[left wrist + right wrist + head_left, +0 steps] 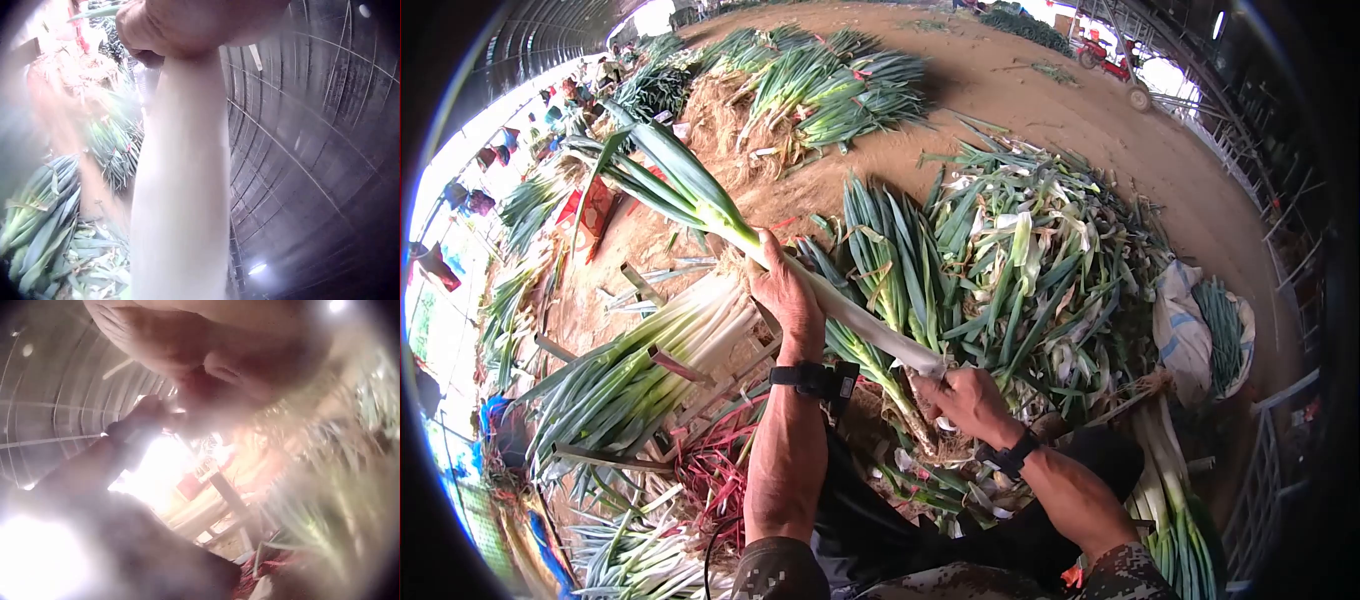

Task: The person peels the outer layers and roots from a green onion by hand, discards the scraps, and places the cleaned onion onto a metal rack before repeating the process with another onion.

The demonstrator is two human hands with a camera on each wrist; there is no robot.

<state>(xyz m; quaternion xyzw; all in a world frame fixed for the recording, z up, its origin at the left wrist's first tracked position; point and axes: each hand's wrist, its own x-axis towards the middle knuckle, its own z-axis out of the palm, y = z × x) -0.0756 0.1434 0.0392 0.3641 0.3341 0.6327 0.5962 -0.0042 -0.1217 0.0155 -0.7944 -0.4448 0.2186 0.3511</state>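
Observation:
A long green onion (855,315) slants across the front of the body in the head view, its green leaves at the upper left and its white root end at the lower right. My left hand (785,300) grips it where the green turns to white. At the root end my right hand (972,402) pinches the stalk with curled fingers. The left wrist view has the thick white stalk (181,175) running down from the left hand (194,25). Glare and blur hide the right fingertips in the right wrist view.
Trimmed onions (690,330) lie on a wooden rack (680,365) at left, above red ties (710,470). Untrimmed onions (890,250) and a heap of stripped leaves (1040,260) stand ahead. A white sack (1180,330) is at right. More bundles (840,90) lie farther back.

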